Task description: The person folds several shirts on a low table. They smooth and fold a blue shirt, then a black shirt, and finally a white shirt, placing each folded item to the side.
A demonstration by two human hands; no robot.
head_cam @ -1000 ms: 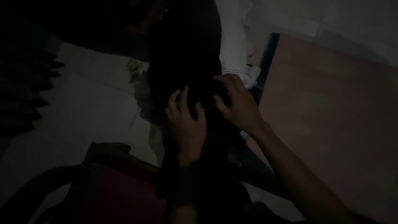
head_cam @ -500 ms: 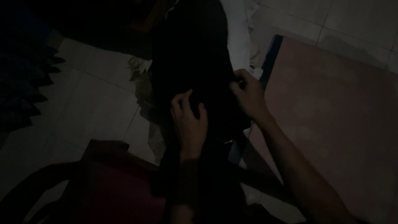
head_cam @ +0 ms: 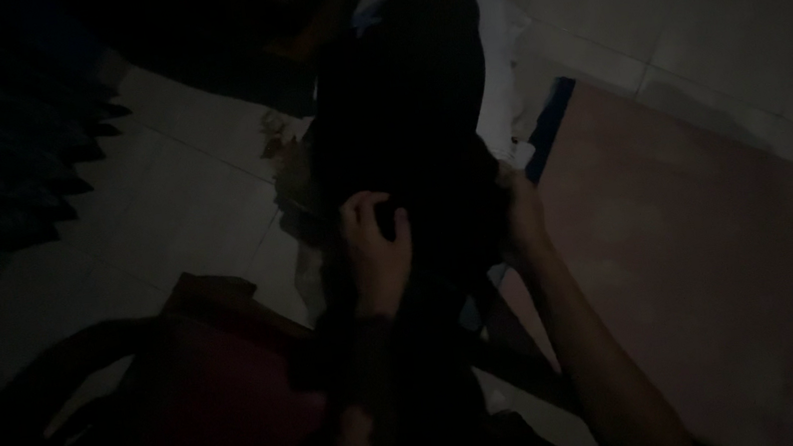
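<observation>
The scene is very dark. A long black cloth (head_cam: 402, 101) lies stretched away from me over a pile of white fabric (head_cam: 500, 79). My left hand (head_cam: 375, 251) rests on the cloth's near part, fingers curled into it. My right hand (head_cam: 519, 210) grips the cloth's right edge, its fingers tucked under the fold and partly hidden.
Pale floor tiles (head_cam: 183, 209) lie to the left and far right. A reddish mat (head_cam: 722, 244) with a blue edge (head_cam: 546, 124) covers the right side. A dark red chair with a curved wooden frame (head_cam: 204, 378) stands at lower left. A dark jagged shape (head_cam: 16, 159) fills the left.
My right hand has slid from the top of the black cloth to its right edge and closed on it. The left hand has stayed in place.
</observation>
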